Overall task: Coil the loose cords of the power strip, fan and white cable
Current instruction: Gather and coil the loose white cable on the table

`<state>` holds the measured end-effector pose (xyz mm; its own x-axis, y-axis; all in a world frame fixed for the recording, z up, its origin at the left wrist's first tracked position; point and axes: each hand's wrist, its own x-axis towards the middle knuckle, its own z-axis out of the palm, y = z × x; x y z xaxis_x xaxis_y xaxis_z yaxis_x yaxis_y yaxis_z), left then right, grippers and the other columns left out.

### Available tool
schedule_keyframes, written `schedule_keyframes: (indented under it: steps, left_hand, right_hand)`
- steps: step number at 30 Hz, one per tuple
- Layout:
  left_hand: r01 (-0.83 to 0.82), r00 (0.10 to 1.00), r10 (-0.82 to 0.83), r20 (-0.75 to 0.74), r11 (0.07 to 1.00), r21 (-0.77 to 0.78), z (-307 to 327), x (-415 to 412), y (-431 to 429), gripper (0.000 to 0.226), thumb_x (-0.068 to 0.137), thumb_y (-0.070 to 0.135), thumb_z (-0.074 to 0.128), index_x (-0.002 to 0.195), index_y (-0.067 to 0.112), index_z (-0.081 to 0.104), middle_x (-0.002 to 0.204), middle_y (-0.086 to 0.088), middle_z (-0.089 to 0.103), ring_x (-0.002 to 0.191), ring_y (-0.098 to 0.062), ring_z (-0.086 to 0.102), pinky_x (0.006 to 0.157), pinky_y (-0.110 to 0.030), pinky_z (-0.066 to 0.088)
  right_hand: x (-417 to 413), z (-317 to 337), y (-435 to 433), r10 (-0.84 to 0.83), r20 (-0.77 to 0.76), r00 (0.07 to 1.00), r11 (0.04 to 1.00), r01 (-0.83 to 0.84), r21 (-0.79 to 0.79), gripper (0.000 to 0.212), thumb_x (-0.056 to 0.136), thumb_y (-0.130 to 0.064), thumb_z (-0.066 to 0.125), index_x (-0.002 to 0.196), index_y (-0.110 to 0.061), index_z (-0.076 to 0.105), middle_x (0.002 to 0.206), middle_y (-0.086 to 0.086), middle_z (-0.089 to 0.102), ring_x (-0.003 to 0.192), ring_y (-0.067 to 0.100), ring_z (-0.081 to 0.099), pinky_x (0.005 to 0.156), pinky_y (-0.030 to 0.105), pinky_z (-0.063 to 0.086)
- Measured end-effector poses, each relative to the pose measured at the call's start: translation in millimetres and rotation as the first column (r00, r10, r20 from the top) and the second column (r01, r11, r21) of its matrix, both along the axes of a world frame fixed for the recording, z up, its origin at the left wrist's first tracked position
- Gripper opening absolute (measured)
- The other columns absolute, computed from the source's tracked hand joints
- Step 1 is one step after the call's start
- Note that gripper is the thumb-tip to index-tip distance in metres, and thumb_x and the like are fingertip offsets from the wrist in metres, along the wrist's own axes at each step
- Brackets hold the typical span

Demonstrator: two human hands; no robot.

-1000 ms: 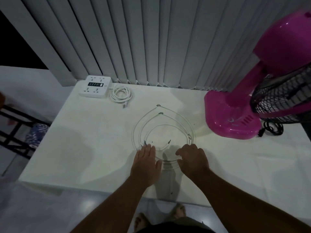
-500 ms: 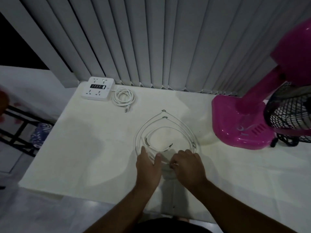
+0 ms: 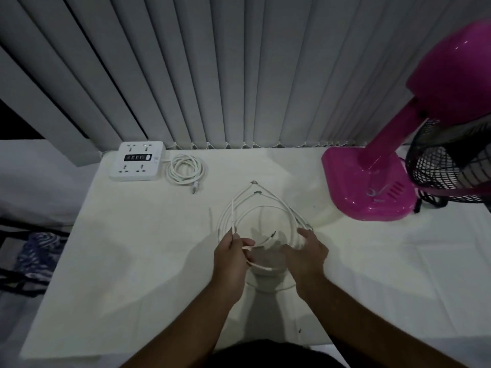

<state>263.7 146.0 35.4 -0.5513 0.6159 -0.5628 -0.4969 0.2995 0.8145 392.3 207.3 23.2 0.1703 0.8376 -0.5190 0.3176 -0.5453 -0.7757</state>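
A thin white cable (image 3: 271, 201) lies in loose loops at the middle of the white table (image 3: 132, 261). My left hand (image 3: 229, 257) pinches the near part of its strands and lifts them a little off the table. My right hand (image 3: 305, 251) hovers with spread, lightly bent fingers at the right side of the loops, holding nothing that I can see. The white power strip (image 3: 136, 160) sits at the back left with its cord (image 3: 186, 168) coiled beside it. The pink fan (image 3: 369, 187) stands at the right, its black cord (image 3: 427, 200) bunched behind the base.
Grey vertical blinds (image 3: 239, 75) run along the table's far edge. The fan's black grille (image 3: 449, 160) overhangs the right side. A dark frame with a patterned cloth (image 3: 34, 248) stands on the floor to the left.
My left hand has gone from resting flat on the loops to pinching strands and raising them. My right hand has moved right and opened. The camera view shifted closer.
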Motion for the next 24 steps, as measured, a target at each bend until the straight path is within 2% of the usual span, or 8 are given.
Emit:
schedule_keyframes:
  steps: [3, 5, 9, 13, 16, 20, 22, 24]
  left_hand:
    - [0.052, 0.998, -0.051, -0.027, 0.998, 0.036, 2.7, -5.2, 1.1, 0.023, 0.107, 0.017, 0.039, 0.118, 0.016, 0.059, 0.07, -0.003, 0.066, 0.044, -0.011, 0.036, 0.045, -0.026, 0.037]
    - [0.128, 0.978, -0.121, -0.171, 0.991, 0.03, 7.0, -8.2, 4.4, 0.018, 0.106, 0.016, 0.038, 0.115, 0.022, 0.052, 0.076, -0.004, 0.07, 0.043, -0.01, 0.039, 0.042, -0.024, 0.037]
    - [0.317, 0.795, -0.267, -0.545, 0.949, -0.003, 16.0, -9.8, 15.4, 0.008, 0.103, 0.017, 0.046, 0.099, 0.021, 0.052, 0.085, 0.003, 0.073, 0.058, -0.009, 0.061, 0.055, -0.027, 0.05]
    - [0.375, 0.365, -0.187, -0.912, 0.926, -0.041, 34.2, -16.2, 34.6, 0.008, 0.098, 0.021, 0.057, 0.101, 0.019, 0.064, 0.103, 0.002, 0.074, 0.099, -0.018, 0.067, 0.086, -0.031, 0.051]
    - [0.421, 0.108, -0.111, -0.988, 0.905, -0.056, 48.9, -21.8, 53.1, 0.011, 0.096, 0.014, 0.06, 0.101, 0.009, 0.068, 0.13, -0.011, 0.067, 0.13, -0.028, 0.054, 0.108, -0.036, 0.039]
    - [0.473, 0.02, -0.246, -0.969, 0.856, -0.208, 64.4, -29.7, 64.9, 0.019, 0.099, 0.019, 0.051, 0.108, 0.011, 0.066, 0.118, -0.008, 0.072, 0.121, -0.031, 0.061, 0.117, -0.041, 0.029]
    - [0.547, 0.074, -0.326, -0.943, 0.804, -0.235, 69.5, -31.8, 64.8, 0.021, 0.102, 0.025, 0.046, 0.111, 0.016, 0.063, 0.097, -0.003, 0.073, 0.096, -0.028, 0.066, 0.095, -0.041, 0.047]
    - [0.604, 0.097, -0.381, -0.92, 0.757, -0.25, 71.0, -31.7, 63.1, 0.025, 0.104, 0.029, 0.042, 0.115, 0.02, 0.063, 0.099, 0.0, 0.072, 0.093, -0.023, 0.064, 0.083, -0.04, 0.049]
  right_hand:
    - [0.6, 3.3, 10.9, -0.287, -0.403, 0.869, 0.954, 0.22, -0.206, 0.069, 0.086, 0.003, 0.067, 0.145, -0.024, 0.043, 0.114, 0.015, 0.058, 0.079, 0.024, 0.064, 0.059, 0.032, 0.059]
    - [3.4, 7.6, 15.4, -0.267, -0.442, 0.857, 0.961, 0.202, -0.188, 0.062, 0.093, -0.003, 0.063, 0.148, -0.022, 0.042, 0.108, 0.013, 0.064, 0.077, 0.022, 0.063, 0.055, 0.032, 0.056]
    - [8.5, 25.7, 27.0, 0.011, -0.314, 0.949, 1.0, -0.011, 0.003, 0.034, 0.1, -0.022, 0.058, 0.134, -0.018, 0.062, 0.092, 0.006, 0.066, 0.06, 0.016, 0.051, 0.046, 0.028, 0.049]
    - [7.0, 50.2, 34.4, 0.26, -0.143, 0.955, 0.955, -0.231, 0.188, 0.026, 0.102, -0.024, 0.053, 0.121, -0.02, 0.07, 0.082, 0.006, 0.06, 0.062, 0.014, 0.055, 0.046, 0.029, 0.055]
    - [4.0, 67.4, 38.4, 0.426, -0.012, 0.905, 0.865, -0.403, 0.297, 0.023, 0.103, -0.022, 0.051, 0.114, -0.018, 0.071, 0.082, 0.003, 0.06, 0.066, 0.015, 0.06, 0.049, 0.032, 0.059]
    - [1.3, 78.5, 42.0, 0.516, 0.264, 0.815, 0.653, -0.573, 0.495, 0.021, 0.102, -0.013, 0.05, 0.107, -0.013, 0.071, 0.084, -0.005, 0.064, 0.082, 0.015, 0.061, 0.071, 0.031, 0.054]
    - [1.6, 79.0, 42.9, 0.493, 0.293, 0.819, 0.604, -0.565, 0.563, 0.021, 0.102, -0.009, 0.05, 0.107, -0.009, 0.071, 0.092, -0.002, 0.067, 0.087, 0.014, 0.06, 0.08, 0.027, 0.048]
    - [2.4, 78.1, 41.8, 0.47, 0.313, 0.825, 0.573, -0.555, 0.603, 0.02, 0.102, -0.008, 0.051, 0.107, -0.009, 0.071, 0.098, -0.001, 0.068, 0.092, 0.011, 0.059, 0.085, 0.024, 0.046]
